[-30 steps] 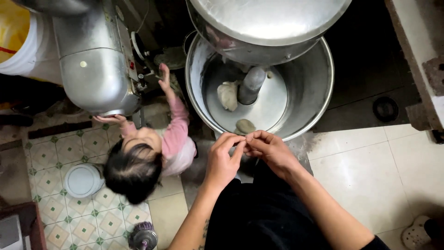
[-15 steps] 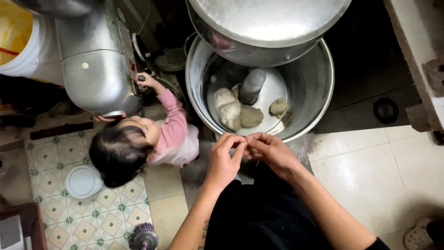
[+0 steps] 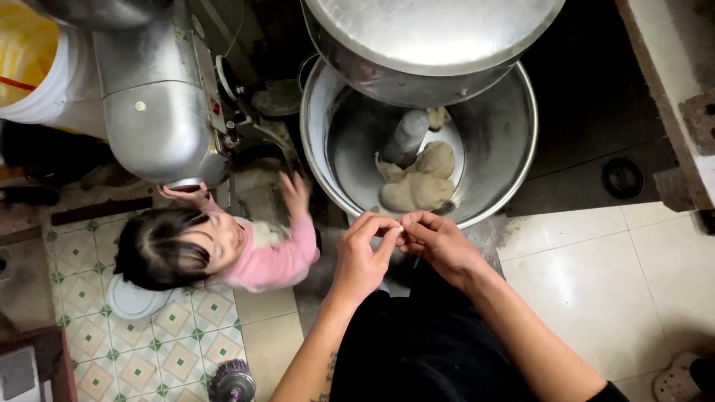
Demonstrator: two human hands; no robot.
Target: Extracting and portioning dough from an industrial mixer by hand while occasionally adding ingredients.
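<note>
Here, the person stands over a big steel mixing bowl [image 3: 506,149], both bare hands brought together just below its near rim. The left hand [image 3: 363,257] and the right hand [image 3: 441,242] meet at the fingertips, thumbs and forefingers pinched narrow around something tiny and pale [image 3: 403,225] held between them; what it is, I cannot tell, as it is too small. The other fingers curl loosely inward. Both forearms rise from the bottom edge of the view across the person's black clothing [image 3: 432,350].

Inside the bowl, lumps of beige dough [image 3: 417,186] lie on the bottom against the upright metal mixing shaft [image 3: 407,138], toward the near side. The rounded steel head of the machine [image 3: 432,37] overhangs the far half of the bowl.

To the left, a second machine with a grey metal housing [image 3: 156,112] stands beside a white bucket [image 3: 52,74] with yellow contents at the far left corner. A small child in a pink top [image 3: 261,257] stands on the patterned floor tiles [image 3: 164,342], one arm on the grey housing, the other stretched toward the space between the two machines. A white round lid [image 3: 130,301] lies on the tiles by the child. Plain cream tiles [image 3: 596,283] cover the floor to the right.
</note>
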